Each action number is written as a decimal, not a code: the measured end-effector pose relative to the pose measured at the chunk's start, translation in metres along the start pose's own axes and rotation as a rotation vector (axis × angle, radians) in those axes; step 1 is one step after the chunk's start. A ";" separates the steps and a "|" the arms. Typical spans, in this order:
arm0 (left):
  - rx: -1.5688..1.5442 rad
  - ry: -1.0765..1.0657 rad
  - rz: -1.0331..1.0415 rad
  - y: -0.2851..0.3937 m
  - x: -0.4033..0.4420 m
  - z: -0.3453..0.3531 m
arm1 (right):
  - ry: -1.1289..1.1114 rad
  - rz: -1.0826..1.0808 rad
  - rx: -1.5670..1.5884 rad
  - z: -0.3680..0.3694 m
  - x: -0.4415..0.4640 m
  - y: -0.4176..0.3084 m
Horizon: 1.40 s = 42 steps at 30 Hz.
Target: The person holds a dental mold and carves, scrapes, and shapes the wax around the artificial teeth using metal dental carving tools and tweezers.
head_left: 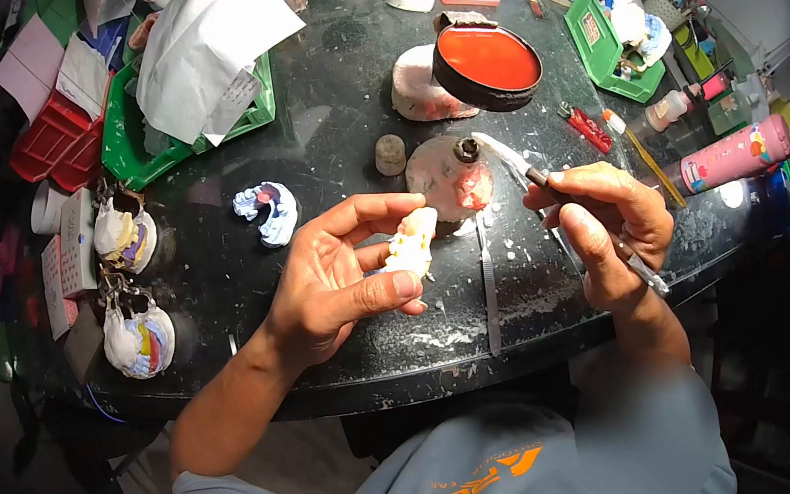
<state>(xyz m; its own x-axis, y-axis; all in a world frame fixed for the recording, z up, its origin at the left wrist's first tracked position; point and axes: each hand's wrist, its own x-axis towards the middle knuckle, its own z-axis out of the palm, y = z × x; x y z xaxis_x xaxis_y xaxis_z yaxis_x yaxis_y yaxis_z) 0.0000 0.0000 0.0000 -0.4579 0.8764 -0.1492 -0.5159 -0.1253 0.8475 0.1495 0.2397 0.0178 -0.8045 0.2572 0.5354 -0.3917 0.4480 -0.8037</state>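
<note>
Left hand (pixel 324 282) curled about halfway, thumb and fingertips pinching small pale cast (pixel 409 245), lit up pretty bright. Right hand (pixel 621 215) mostly closed, kinda pen-style grip on dark-handled knife (pixel 537 178), pale blade angled up toward little dark nozzle (pixel 467 152) on round stained base (pixel 434 179). Can't tell if tip touches nozzle. Cast's held up over black bench (pixel 340 143), left of knife, well apart from right hand. Tin of red stuff (pixel 488 59) sits farther back.
</note>
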 end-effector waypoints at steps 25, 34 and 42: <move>-0.023 -0.036 0.009 0.000 -0.001 0.000 | 0.035 -0.051 -0.008 0.007 0.000 0.003; 0.102 -0.044 0.127 -0.008 -0.001 0.001 | 0.091 0.000 0.135 0.016 -0.012 -0.003; 0.249 -0.066 0.209 -0.013 -0.001 0.007 | -0.101 -0.127 0.159 0.033 -0.015 -0.004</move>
<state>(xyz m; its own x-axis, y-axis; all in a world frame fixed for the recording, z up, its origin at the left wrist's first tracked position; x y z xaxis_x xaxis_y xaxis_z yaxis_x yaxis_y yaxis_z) 0.0119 0.0040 -0.0070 -0.4827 0.8731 0.0677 -0.2190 -0.1952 0.9560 0.1487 0.2062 0.0044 -0.7815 0.1169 0.6129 -0.5518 0.3291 -0.7663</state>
